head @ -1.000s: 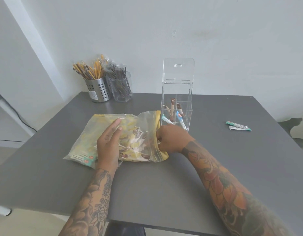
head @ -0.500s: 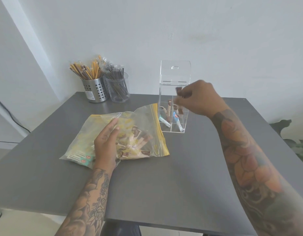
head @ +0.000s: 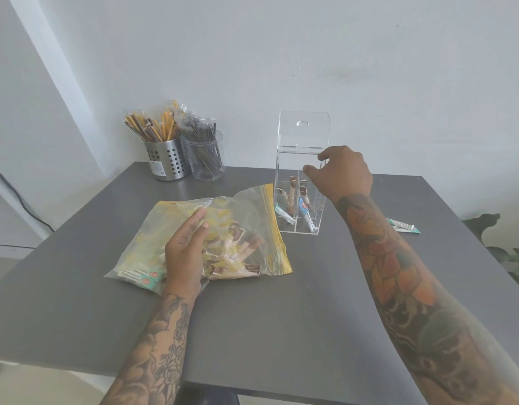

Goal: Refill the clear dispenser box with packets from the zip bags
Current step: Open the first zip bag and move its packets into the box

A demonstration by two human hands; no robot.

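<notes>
The clear dispenser box (head: 284, 171) stands upright at the table's back, its hinged lid (head: 305, 130) raised. Inside it, brown and green packets (head: 294, 197) lean in the lower compartments. My right hand (head: 341, 172) hovers at the box's open top, fingers loosely spread, with nothing visible in them. A zip bag (head: 246, 211) with a yellow seal lies left of the box, its mouth facing the box, and holds brown packets (head: 243, 249). My left hand (head: 186, 249) rests flat on this bag. Green packets (head: 145, 279) show in a bag underneath.
A perforated steel cup (head: 166, 160) of yellow sticks and a clear cup (head: 207, 160) of dark sticks stand at the back left. Two loose green packets (head: 402, 225) lie right of my forearm. A plant (head: 509, 252) sits beyond the grey table's (head: 281, 317) right edge.
My right hand left the bag's mouth, carried a brown packet up to the box's top, and now holds nothing. The left hand stayed on the bag.
</notes>
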